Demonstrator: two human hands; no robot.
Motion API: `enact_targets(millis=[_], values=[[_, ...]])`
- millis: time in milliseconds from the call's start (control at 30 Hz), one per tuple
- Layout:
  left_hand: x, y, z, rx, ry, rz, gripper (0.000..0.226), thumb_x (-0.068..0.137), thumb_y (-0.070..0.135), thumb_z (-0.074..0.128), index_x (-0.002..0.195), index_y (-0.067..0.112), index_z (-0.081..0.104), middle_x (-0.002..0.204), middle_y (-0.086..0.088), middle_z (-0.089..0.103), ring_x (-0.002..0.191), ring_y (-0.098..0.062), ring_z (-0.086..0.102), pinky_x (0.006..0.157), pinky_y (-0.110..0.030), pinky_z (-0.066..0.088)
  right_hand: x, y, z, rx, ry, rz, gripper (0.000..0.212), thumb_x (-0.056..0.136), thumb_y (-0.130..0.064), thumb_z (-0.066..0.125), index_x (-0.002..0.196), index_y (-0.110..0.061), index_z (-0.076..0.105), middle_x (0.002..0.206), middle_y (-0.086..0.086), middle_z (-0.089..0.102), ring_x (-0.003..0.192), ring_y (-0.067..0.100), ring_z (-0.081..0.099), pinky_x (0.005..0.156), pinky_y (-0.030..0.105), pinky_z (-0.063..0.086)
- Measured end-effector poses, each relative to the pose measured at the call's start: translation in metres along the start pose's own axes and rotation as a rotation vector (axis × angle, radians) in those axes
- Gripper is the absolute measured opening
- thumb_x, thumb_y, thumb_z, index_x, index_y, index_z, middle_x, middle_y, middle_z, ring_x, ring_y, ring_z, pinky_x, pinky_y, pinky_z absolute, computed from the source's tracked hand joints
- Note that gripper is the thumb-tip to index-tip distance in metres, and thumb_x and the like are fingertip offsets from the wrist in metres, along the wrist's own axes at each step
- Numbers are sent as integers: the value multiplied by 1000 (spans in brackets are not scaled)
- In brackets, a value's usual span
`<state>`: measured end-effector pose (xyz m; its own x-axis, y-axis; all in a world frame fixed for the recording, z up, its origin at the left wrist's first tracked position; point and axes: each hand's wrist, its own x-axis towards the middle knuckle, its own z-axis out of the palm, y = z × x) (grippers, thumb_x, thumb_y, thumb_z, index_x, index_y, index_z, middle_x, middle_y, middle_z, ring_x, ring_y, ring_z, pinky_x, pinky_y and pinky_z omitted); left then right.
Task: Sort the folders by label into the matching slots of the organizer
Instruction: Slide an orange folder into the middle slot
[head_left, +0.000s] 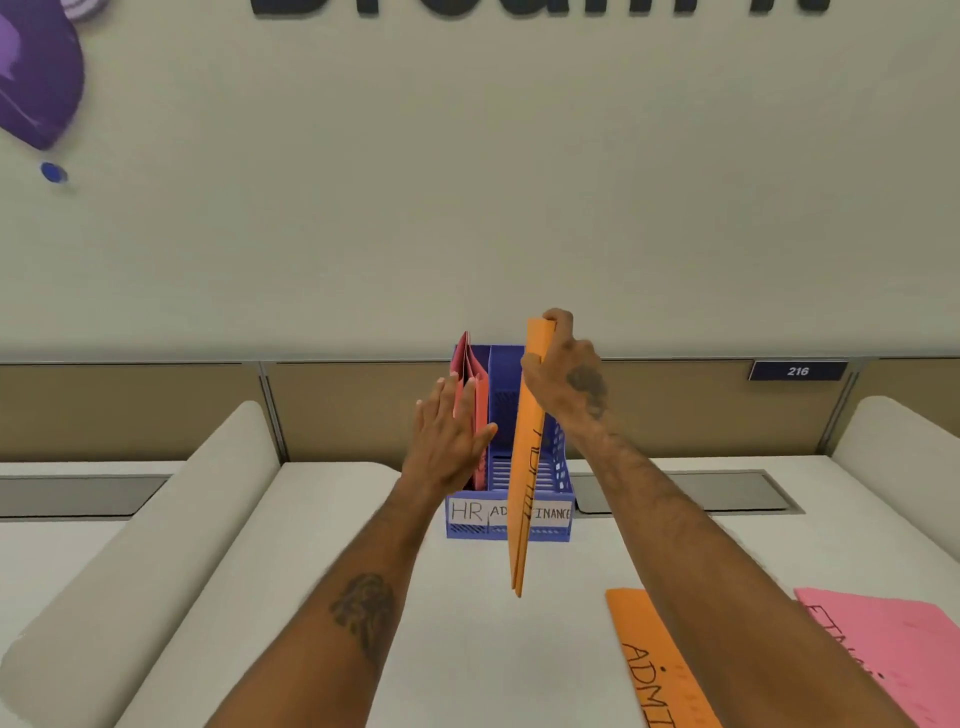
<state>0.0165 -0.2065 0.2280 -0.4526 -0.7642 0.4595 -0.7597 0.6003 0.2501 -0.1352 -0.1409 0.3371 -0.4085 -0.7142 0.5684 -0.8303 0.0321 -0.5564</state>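
right hand (563, 379) gripped orange folder (524, 467) by top edge, edge-on, just before organizer (506, 522). left hand (449, 431) open flat against red folders (470, 384) in hr slot. step: filing admin folder. next: lower into middle slot.

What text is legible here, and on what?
"HR" – left label on the organizer
"AD", rest hidden – middle label
"INANCE", first letter hidden – right label
"ADMI", cut off – flat orange folder
"216" – partition plaque
Wall lettering: cropped, unreadable
Held orange folder, pink folder: writing unreadable
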Motion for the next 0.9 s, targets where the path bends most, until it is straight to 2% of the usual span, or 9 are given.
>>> enact_targets(millis=[100,200,367,533,633,767,833,900], values=[[37,-10,0,24,-21,3,75,98,61,25,157,21,1,165,-8,0,152,-26,-3,121,-55,6,19,0,4,-25,-38,-18,45,91,-19,55,132,-16,36,83,9,56,64,23,53,50,27,38],[62,-16,7,58,-83,39,73,100,58,28,157,24,-3,165,-7,-7,152,-24,-10,121,-52,0,38,0,5,-27,-34,-22,47,89,-23,55,132,-17,36,86,10,57,70,27,57,56,30,38],[85,-26,28,115,-162,88,72,102,54,28,157,20,-3,165,-6,-12,150,-21,-16,120,-47,-5,64,-4,7,-19,37,-56,47,88,-22,54,132,-16,37,85,8,54,70,28,56,58,32,42],[83,-40,43,99,-195,79,71,103,49,31,157,17,-3,165,-5,-6,151,-20,-11,120,-42,-5,81,2,26,-12,167,-155,46,88,-17,54,131,-12,40,75,4,52,58,22,51,52,27,38],[78,-45,50,75,-153,63,71,103,47,35,157,18,-1,166,-5,-2,152,-20,-7,120,-39,-3,87,9,50,-10,206,-214,47,85,-12,53,130,-7,43,61,3,49,45,19,45,45,21,29],[78,-49,54,76,-112,70,70,103,45,35,157,17,0,166,-5,0,152,-19,-6,122,-37,0,92,18,85,23,234,-271,46,81,-6,55,126,-4,45,53,-3,42,38,17,41,41,17,28],[78,-51,56,82,-96,81,69,103,43,33,157,16,0,166,-5,1,152,-19,-6,121,-35,-2,93,24,100,45,255,-296,47,81,-6,55,126,-6,42,54,-3,42,37,14,39,42,12,23],[77,-53,59,71,-74,87,67,103,41,33,157,16,2,166,-5,3,152,-18,-4,121,-35,-2,91,32,114,57,265,-309,48,83,-8,54,125,-14,33,56,-2,44,38,13,40,41,13,26]])
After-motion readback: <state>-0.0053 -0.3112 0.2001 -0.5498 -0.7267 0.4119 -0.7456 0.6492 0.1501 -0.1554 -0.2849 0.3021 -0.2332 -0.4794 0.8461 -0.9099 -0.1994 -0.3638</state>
